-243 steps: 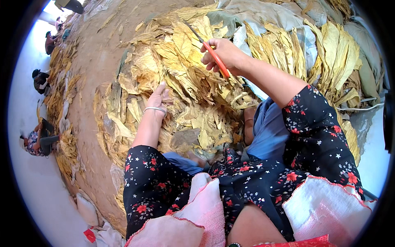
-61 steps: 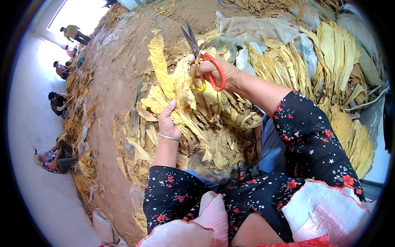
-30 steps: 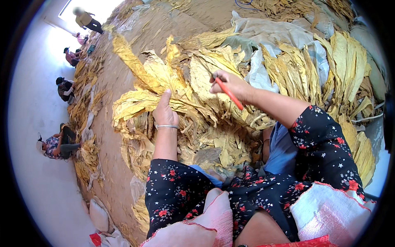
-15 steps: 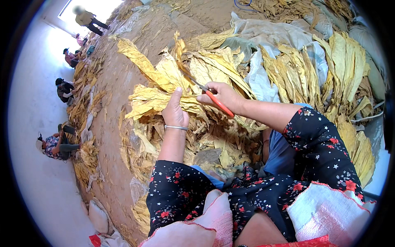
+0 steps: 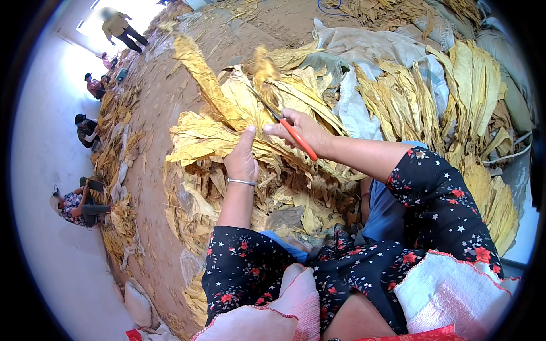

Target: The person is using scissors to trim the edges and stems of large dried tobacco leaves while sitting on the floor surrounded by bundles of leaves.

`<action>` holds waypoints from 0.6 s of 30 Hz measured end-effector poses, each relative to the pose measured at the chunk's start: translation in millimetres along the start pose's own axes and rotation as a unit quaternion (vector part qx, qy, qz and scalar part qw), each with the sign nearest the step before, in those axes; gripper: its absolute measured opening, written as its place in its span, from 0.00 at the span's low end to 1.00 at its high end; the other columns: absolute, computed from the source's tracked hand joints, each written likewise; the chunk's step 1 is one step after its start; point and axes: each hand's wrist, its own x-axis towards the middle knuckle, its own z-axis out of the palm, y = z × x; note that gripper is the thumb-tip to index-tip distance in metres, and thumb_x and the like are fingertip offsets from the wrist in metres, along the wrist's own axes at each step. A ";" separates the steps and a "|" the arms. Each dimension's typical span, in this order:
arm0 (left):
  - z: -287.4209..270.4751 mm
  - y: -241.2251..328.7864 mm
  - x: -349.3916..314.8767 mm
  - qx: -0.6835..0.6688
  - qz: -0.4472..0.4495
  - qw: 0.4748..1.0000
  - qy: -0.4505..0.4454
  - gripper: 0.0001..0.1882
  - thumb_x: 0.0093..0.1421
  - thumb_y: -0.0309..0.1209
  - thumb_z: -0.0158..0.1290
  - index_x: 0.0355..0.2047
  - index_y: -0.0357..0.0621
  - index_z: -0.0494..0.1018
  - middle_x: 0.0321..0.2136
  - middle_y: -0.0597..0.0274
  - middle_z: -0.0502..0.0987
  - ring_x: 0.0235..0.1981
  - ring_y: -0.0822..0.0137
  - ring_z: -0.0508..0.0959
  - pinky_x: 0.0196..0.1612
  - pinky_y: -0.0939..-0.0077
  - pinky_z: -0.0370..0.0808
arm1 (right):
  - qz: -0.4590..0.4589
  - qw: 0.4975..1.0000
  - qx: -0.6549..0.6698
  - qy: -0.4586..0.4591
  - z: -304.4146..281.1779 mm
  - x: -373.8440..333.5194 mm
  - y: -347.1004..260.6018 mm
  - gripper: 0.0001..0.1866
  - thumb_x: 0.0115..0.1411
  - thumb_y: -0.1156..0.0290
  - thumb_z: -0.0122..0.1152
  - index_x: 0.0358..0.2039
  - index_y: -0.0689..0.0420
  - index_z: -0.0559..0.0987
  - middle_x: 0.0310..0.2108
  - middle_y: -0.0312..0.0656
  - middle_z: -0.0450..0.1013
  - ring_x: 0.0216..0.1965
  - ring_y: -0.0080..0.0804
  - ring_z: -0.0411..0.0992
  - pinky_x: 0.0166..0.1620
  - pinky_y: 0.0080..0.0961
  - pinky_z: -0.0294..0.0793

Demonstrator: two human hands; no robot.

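Note:
My left hand (image 5: pixel 242 162) is closed around the stem ends of a bunch of large, dried yellow tobacco leaves (image 5: pixel 205 139), thumb on top. The leaves fan out beyond it to the far left, and one long curled leaf (image 5: pixel 202 79) sticks up. Close beside it, my right hand (image 5: pixel 307 131) grips scissors with orange-red handles (image 5: pixel 300 141). Their dark blades point to the far left, over the leaves. A blurred yellow leaf piece (image 5: pixel 264 67) is just past the blade tips. My right fingers partly hide the handles, and I cannot tell how far the blades are apart.
Loose leaves and scraps (image 5: pixel 284 199) are heaped below my hands. More leaves (image 5: pixel 398 102) lie over whitish plastic sheeting (image 5: pixel 364 48) at right. Brown floor (image 5: pixel 153 187) extends left. Several people sit along the white wall (image 5: pixel 51 170); one person (image 5: pixel 119 28) stands at the far left.
The long curled leaf has swung up to a steeper angle. The leaf piece by the blades has shifted right and blurred. Both hands keep their grip, with the scissors a little more upright.

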 end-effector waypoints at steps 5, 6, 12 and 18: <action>-4.9 0.1 5.4 -0.030 -0.005 0.999 -0.032 0.18 0.53 0.21 0.58 0.45 0.30 0.71 0.44 0.58 0.74 0.45 0.68 0.73 0.53 0.75 0.67 | 0.057 0.991 0.118 -0.008 0.5 -9.8 -18.0 0.24 0.54 0.45 0.61 0.24 0.55 0.68 0.14 0.33 0.64 0.09 0.18 0.62 0.11 0.15 0.60; -10.9 -3.5 10.7 -0.041 -0.013 0.998 -0.042 0.18 0.53 0.21 0.58 0.45 0.30 0.71 0.44 0.58 0.74 0.45 0.68 0.73 0.53 0.74 0.68 | 0.068 0.990 0.121 -0.008 0.1 -10.8 -20.1 0.25 0.54 0.45 0.60 0.25 0.55 0.68 0.14 0.33 0.65 0.09 0.18 0.62 0.11 0.15 0.61; -15.9 -10.9 18.3 -0.065 -0.052 0.996 -0.041 0.18 0.53 0.20 0.56 0.46 0.29 0.70 0.44 0.57 0.74 0.45 0.67 0.73 0.52 0.73 0.68 | 0.082 0.989 0.119 -0.020 -6.0 -5.0 -14.1 0.26 0.55 0.43 0.58 0.25 0.56 0.69 0.15 0.34 0.66 0.10 0.18 0.63 0.12 0.15 0.63; -16.9 -6.1 11.6 -0.075 -0.049 0.996 -0.023 0.18 0.53 0.19 0.56 0.45 0.29 0.69 0.43 0.57 0.74 0.44 0.66 0.74 0.52 0.72 0.69 | 0.105 0.985 0.134 -0.014 -10.3 -4.8 -23.3 0.24 0.52 0.47 0.63 0.26 0.58 0.71 0.13 0.34 0.63 0.08 0.19 0.60 0.09 0.17 0.59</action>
